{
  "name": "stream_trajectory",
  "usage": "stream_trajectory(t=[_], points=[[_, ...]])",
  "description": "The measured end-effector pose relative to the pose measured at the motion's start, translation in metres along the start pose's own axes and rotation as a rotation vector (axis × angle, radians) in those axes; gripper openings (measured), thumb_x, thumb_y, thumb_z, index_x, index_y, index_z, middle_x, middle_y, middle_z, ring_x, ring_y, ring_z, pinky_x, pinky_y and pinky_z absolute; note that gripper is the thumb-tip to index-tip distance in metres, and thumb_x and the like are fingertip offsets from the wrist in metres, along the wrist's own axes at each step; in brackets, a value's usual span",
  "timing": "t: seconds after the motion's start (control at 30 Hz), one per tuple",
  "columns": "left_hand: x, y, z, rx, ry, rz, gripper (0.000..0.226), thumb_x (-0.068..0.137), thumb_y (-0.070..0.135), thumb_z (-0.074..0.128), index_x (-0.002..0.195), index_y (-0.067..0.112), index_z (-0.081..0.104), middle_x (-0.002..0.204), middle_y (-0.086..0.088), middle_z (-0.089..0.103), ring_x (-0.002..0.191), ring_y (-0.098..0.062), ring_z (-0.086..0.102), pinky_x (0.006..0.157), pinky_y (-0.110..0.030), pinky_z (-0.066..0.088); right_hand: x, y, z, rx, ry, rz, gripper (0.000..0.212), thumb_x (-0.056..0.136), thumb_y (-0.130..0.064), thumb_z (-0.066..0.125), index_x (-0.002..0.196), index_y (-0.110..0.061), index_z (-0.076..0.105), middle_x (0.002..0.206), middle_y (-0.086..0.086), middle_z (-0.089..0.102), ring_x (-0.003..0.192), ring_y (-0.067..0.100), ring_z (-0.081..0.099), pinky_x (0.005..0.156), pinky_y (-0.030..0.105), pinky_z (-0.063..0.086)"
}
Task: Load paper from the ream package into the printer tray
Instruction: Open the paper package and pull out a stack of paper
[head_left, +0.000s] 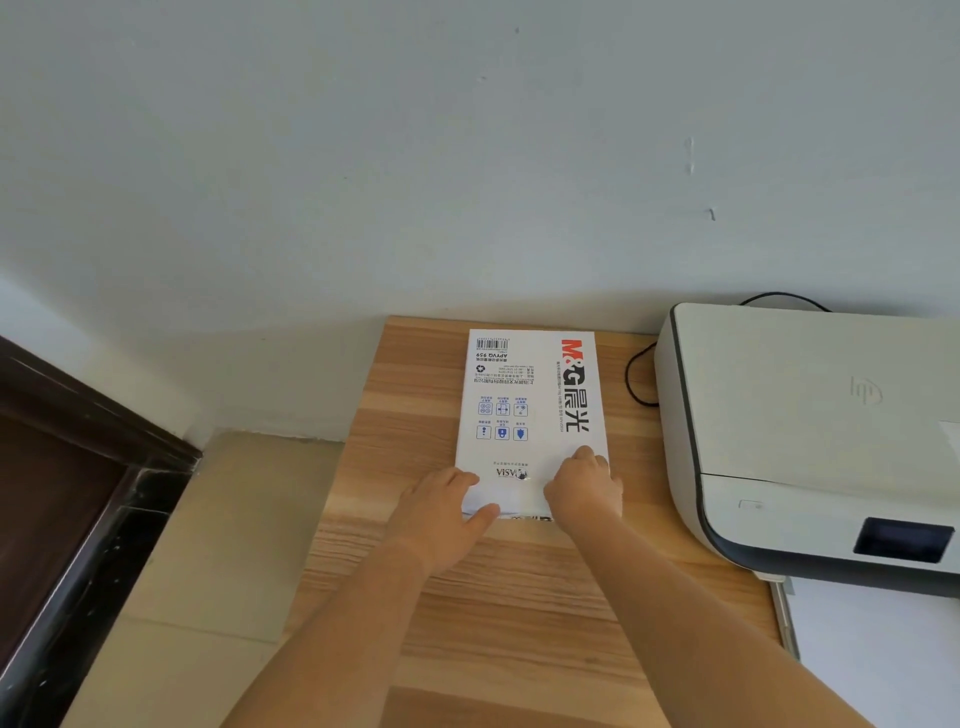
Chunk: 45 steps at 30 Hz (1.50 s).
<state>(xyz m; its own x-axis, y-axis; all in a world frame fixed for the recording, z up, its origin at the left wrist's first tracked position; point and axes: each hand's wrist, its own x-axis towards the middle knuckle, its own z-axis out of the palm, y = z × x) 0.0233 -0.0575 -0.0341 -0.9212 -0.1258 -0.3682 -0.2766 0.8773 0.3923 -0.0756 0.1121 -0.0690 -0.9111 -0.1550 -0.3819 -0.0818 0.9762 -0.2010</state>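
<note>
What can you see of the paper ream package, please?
The ream package is a white wrapped rectangular pack with red and black logo lettering, blue icons and a barcode. It lies flat on the wooden table, left of the printer. The left hand and right hand grip its near end.

We see our left hand (445, 512) and right hand (584, 488) gripping the white printed ream package (524, 410) beside the white printer (800, 415) on the wooden table (395, 395)

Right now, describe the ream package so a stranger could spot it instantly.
Find the wooden table against the pale wall. Left of the white printer lies a flat white ream package, with both hands at its near end. Its red-and-black logo, barcode and blue icons set it apart.
</note>
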Motion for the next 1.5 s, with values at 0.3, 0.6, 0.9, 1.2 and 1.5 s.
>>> stream_trajectory(t=[0.3, 0.6, 0.9, 1.2, 1.5], points=[[-0.001, -0.004, -0.002, 0.032, 0.000, 0.013, 0.059, 0.090, 0.058, 0.040, 0.137, 0.023, 0.041, 0.141, 0.009, 0.044, 0.130, -0.014, 0.037, 0.108, -0.037, 0.030, -0.019, 0.016, 0.009, 0.007, 0.013, -0.351, 0.020, 0.089, -0.026, 0.050, 0.094, -0.011, 0.063, 0.107, 0.000, 0.051, 0.097, 0.020, 0.049, 0.083, 0.032, 0.042], [0.003, 0.014, 0.006, 0.074, -0.006, 0.091, 0.054, 0.092, 0.054, 0.041, 0.136, 0.023, 0.042, 0.140, 0.008, 0.044, 0.130, -0.014, 0.037, 0.105, -0.035, 0.032, -0.054, 0.042, 0.035, 0.010, 0.081, -0.553, 0.042, 0.078, -0.036, 0.030, 0.080, -0.011, 0.065, 0.091, 0.001, 0.058, 0.083, 0.020, 0.055, 0.072, 0.032, 0.048], [0.006, 0.028, 0.029, 0.191, 0.042, 0.193, 0.049, 0.092, 0.047, 0.044, 0.133, 0.021, 0.044, 0.136, 0.006, 0.043, 0.127, -0.016, 0.037, 0.103, -0.034, 0.033, -0.074, 0.067, 0.050, -0.032, 0.156, -0.664, 0.019, 0.075, -0.030, 0.049, 0.077, -0.020, 0.065, 0.084, -0.006, 0.062, 0.082, 0.017, 0.062, 0.066, 0.027, 0.053], [0.012, 0.041, 0.048, 0.245, 0.112, 0.176, 0.049, 0.090, 0.039, 0.052, 0.134, 0.019, 0.044, 0.143, 0.000, 0.038, 0.129, -0.021, 0.034, 0.104, -0.037, 0.031, -0.080, 0.071, 0.031, 0.271, 0.238, -0.501, 0.017, 0.086, -0.029, 0.056, 0.084, -0.014, 0.065, 0.084, -0.001, 0.064, 0.079, 0.019, 0.059, 0.064, 0.032, 0.051], [0.022, 0.031, 0.065, 0.255, 0.203, 0.169, 0.057, 0.080, 0.036, 0.065, 0.131, 0.016, 0.049, 0.146, -0.009, 0.038, 0.132, -0.028, 0.035, 0.103, -0.043, 0.034, -0.045, 0.073, 0.024, 0.064, 0.214, -0.234, 0.062, 0.083, -0.041, 0.064, 0.137, -0.024, 0.040, 0.147, 0.005, 0.031, 0.132, 0.027, 0.032, 0.105, 0.040, 0.035]])
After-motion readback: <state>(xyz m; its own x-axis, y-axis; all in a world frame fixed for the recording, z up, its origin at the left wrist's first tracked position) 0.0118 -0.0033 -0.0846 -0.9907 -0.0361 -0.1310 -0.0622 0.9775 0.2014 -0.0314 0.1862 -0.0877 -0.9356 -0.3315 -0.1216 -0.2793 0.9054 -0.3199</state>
